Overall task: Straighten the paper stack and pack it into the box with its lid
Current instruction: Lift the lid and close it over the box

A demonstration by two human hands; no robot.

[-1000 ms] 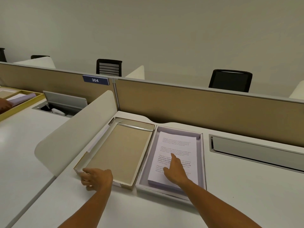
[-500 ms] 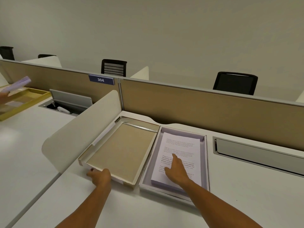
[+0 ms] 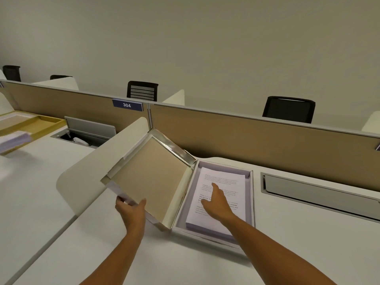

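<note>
At far left, on a neighbouring white desk, a shallow yellow tray (image 3: 44,124) lies with a blurred sheaf of pale lilac paper (image 3: 15,139) at its near edge. Beside it an open grey cable hatch (image 3: 88,132) is set into the desk surface below a blue plate marked "304" (image 3: 127,105) on the tan fabric partition (image 3: 257,140). A curved cream side divider (image 3: 92,171) separates the two desks. Just right of it, the left hand (image 3: 131,209) grips the near left edge of the shallow box lid with a tan cardboard interior and silvery rim (image 3: 150,179), thumb on the inside face and fingers closed underneath; the lid is raised on its left side and tilted, its right edge low beside the box. The lilac-lined rectangular box (image 3: 249,194) lies flat on the white desk (image 3: 287,254), and the stack of white printed paper (image 3: 226,182) sits inside it, squared and filling most of the floor. The right hand (image 3: 217,204) rests palm down on the top sheet, fingers loosely extended, holding nothing. At right, a closed grey cable hatch (image 3: 318,192) is recessed in the desk.
</note>
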